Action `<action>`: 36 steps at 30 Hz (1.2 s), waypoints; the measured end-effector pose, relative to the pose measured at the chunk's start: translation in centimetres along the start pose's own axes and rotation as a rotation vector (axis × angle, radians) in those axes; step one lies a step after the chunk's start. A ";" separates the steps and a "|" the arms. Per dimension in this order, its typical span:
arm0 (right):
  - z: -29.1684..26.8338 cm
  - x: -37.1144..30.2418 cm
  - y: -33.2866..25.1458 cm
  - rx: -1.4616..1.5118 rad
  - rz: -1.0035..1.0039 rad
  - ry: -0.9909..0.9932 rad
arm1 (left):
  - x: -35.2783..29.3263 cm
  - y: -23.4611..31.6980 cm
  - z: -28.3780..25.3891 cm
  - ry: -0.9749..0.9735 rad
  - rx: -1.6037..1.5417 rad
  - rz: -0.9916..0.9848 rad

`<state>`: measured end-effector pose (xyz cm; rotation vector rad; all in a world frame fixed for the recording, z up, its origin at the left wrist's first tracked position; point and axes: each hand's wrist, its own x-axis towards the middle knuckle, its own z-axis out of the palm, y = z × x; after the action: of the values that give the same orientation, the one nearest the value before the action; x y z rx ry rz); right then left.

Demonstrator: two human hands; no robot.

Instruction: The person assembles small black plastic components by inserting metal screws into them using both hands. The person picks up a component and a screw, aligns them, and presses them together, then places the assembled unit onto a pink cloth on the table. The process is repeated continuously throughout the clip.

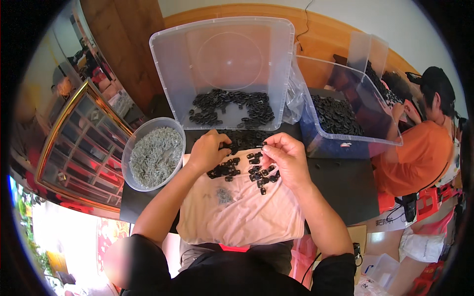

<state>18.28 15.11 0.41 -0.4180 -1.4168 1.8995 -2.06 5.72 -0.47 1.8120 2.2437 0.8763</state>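
My left hand is closed, its fingertips curled down at the edge of a pile of small black plastic parts. Whether it grips one of them is hidden. A small black plastic part is pinched between the thumb and forefinger of my right hand. Below the hands, a pale pink cloth covers the near side of the table and my lap. Loose black parts lie on it in two clusters, with a small heap of grey metal pieces nearer me.
A round tub of grey metal pieces stands left. Beyond my hands, a clear bin lies tipped toward me with black parts inside. Another clear bin of black parts stands right, near a person in orange. The table is dark.
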 end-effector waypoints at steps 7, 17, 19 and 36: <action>-0.2 0.1 0.5 -0.031 0.007 -0.006 | 0.9 -0.1 0.4 0.028 -0.170 -0.052; 0.6 -0.4 0.2 -0.076 0.048 -0.032 | -3.3 3.1 -2.2 -0.197 -1.049 -0.292; 1.0 -0.8 0.3 -0.064 0.067 -0.041 | -4.1 2.5 -1.9 -0.235 -1.232 -0.371; 3.2 -2.7 0.3 -0.142 -0.002 -0.089 | -5.4 2.3 0.1 -0.336 -1.643 -0.363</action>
<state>18.01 10.97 0.81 -0.4041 -1.6165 1.8423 1.46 0.98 -0.73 0.6181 0.8286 1.4384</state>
